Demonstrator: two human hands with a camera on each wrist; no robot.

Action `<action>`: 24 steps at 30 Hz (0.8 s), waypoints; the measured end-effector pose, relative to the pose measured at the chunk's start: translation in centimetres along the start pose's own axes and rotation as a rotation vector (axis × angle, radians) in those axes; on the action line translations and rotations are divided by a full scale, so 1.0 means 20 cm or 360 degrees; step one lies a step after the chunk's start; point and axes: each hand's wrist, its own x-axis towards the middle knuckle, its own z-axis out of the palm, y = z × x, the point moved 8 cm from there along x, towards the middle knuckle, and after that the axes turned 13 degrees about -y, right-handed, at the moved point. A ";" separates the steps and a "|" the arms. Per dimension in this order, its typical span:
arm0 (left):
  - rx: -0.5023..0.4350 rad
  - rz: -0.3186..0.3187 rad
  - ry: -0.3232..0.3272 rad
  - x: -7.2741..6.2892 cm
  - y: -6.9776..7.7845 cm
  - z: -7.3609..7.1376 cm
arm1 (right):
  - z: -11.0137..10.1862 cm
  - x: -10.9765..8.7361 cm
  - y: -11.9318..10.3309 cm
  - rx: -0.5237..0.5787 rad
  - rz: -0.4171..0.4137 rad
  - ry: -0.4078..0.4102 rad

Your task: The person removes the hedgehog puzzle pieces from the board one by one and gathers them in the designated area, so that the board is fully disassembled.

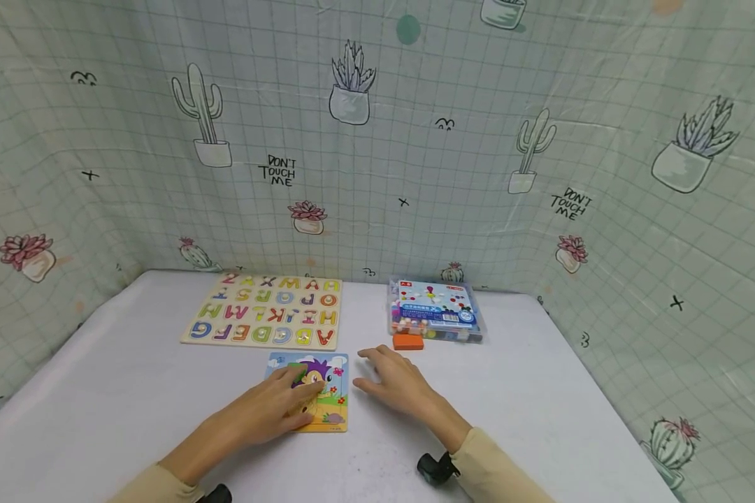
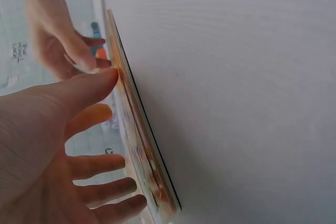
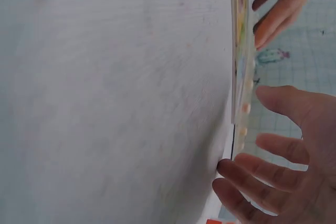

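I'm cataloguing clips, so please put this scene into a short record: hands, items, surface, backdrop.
left hand: fingers spread over a flat, square, brightly coloured cartoon picture puzzle
right hand: open, holding nothing, right of the puzzle
back left: pale rectangular alphabet board with multicoloured letters
back right: clear plastic box with a blue printed label
in front of box: small orange rectangular block
surface: white table
backdrop: pale grid-patterned sheet printed with potted plants

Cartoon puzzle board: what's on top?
The left hand is over the cartoon puzzle board; printed purple hair and red flowers show past the fingers. Whatever lies under the hand is hidden.
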 end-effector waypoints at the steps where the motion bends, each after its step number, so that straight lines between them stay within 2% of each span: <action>1: 0.0005 0.0008 -0.0011 0.01 0.00 0.00 | 0.00 0.01 -0.01 0.0007 -0.0013 -0.0003; 12: 0.0075 0.0110 -0.0066 0.06 0.04 0.02 | 0.04 0.13 -0.08 0.0060 -0.0085 -0.0044; 24: 0.0101 0.0103 -0.0126 0.06 0.04 0.03 | 0.05 0.22 -0.11 0.0089 -0.0125 -0.0092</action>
